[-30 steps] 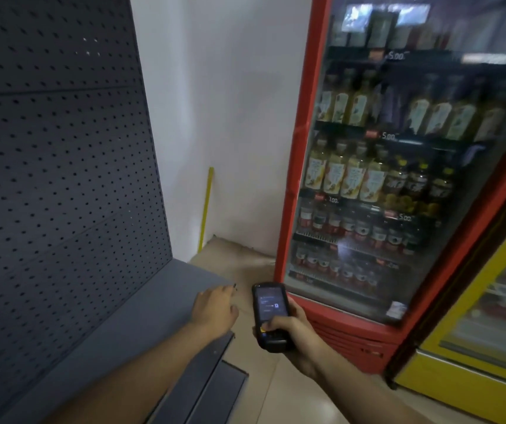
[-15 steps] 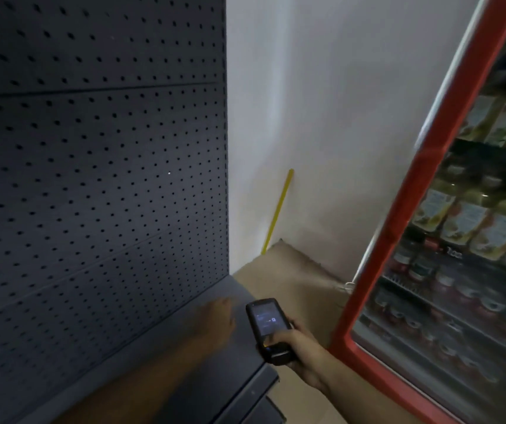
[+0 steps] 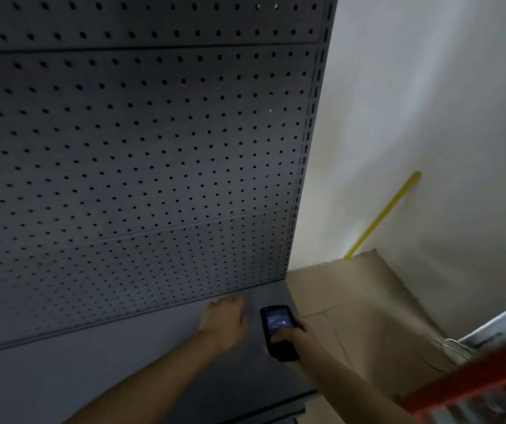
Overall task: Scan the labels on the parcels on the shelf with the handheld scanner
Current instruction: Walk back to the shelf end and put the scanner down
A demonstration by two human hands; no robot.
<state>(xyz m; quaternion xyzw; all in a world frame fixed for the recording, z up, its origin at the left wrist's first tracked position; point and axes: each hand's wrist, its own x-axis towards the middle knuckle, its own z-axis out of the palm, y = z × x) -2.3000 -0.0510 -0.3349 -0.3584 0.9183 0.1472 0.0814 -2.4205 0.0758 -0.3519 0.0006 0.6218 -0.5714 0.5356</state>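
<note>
The right hand (image 3: pixel 291 336) grasps the handheld scanner (image 3: pixel 278 332), the thumb lying across its lower part below the lit screen; the device is held upright and a little tilted, just above the right end of the shelf (image 3: pixel 123 362). The left hand (image 3: pixel 225 321) holds nothing; its fingers are loose and half bent, and it is stretched forward low over the grey shelf board, near the place where the board meets the perforated back panel (image 3: pixel 141 148); whether it touches the board I cannot tell, because the picture is blurred there.

No parcel and no label is visible in this view; the shelf board is bare as far as it shows, and the back panel carries nothing. To the right of the shelf there is a brown cardboard sheet (image 3: pixel 362 316) on the floor, a yellow strip (image 3: pixel 383 214) against the white wall (image 3: pixel 429 102), and at the lower right corner a red frame edge (image 3: pixel 475 377).

In my judgement the step in hand is searching, not scanning; the scanner is ready but has no target. The next move probably calls for turning the head and body toward another part of the shelving until parcels appear, then pointing the top end of the scanner at a label.
</note>
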